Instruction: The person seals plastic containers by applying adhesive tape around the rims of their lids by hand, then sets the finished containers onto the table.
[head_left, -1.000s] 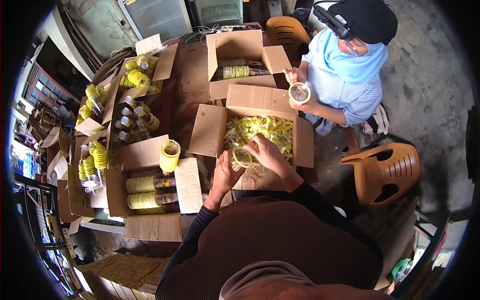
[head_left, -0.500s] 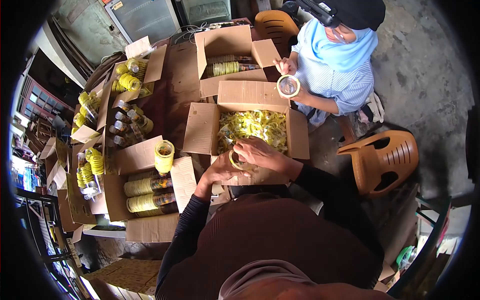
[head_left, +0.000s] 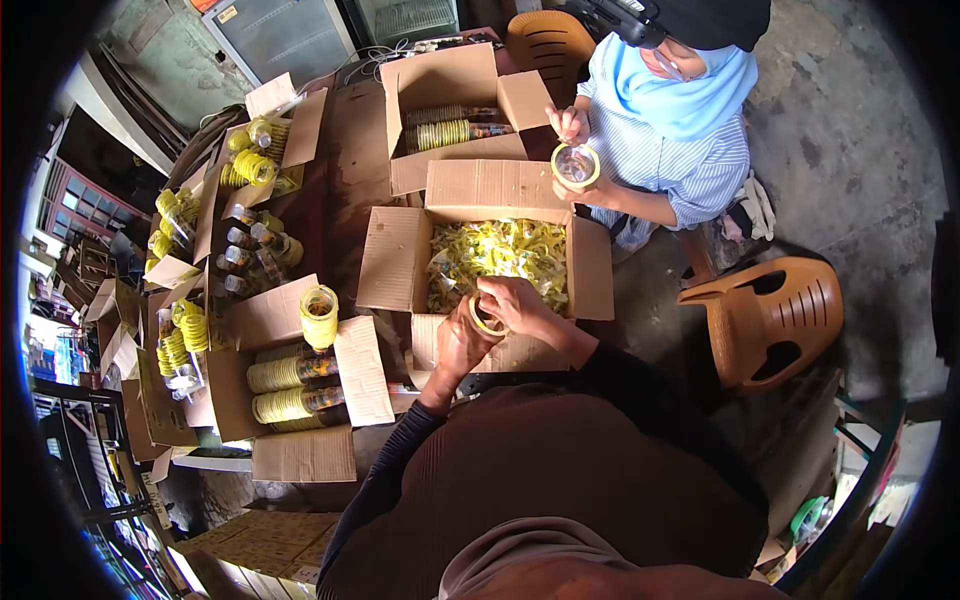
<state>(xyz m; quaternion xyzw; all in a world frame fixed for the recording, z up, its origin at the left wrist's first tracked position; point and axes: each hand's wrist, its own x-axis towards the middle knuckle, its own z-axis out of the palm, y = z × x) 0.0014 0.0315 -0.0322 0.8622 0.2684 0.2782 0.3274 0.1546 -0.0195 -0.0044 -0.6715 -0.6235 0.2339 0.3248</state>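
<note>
Over the near flap of a cardboard box (head_left: 497, 187), my left hand (head_left: 462, 342) is wrapped round a clear plastic cup (head_left: 489, 326) with a yellow rim. The cup's mouth is tilted up towards me. My right hand (head_left: 513, 304) is closed at the far right side of the rim, its fingertips partly hidden. Behind both hands, the box holds a heap of yellow and clear plastic scraps (head_left: 500, 252). To the left, a short stack of yellow-rimmed cups (head_left: 319, 318) stands upright at the edge of another box.
At left, an open box (head_left: 230, 395) contains cup stacks lying on their sides (head_left: 290, 405). More cup stacks (head_left: 270, 250) lie farther left, and another box (head_left: 440, 75) stands behind. Across from me, a person (head_left: 665, 150) holds a similar cup (head_left: 576, 166). An orange chair (head_left: 775, 320) is at right.
My hands and the cup have shifted slightly right, and my left hand has turned more upright round the cup. The other person's cup is slightly higher in view.
</note>
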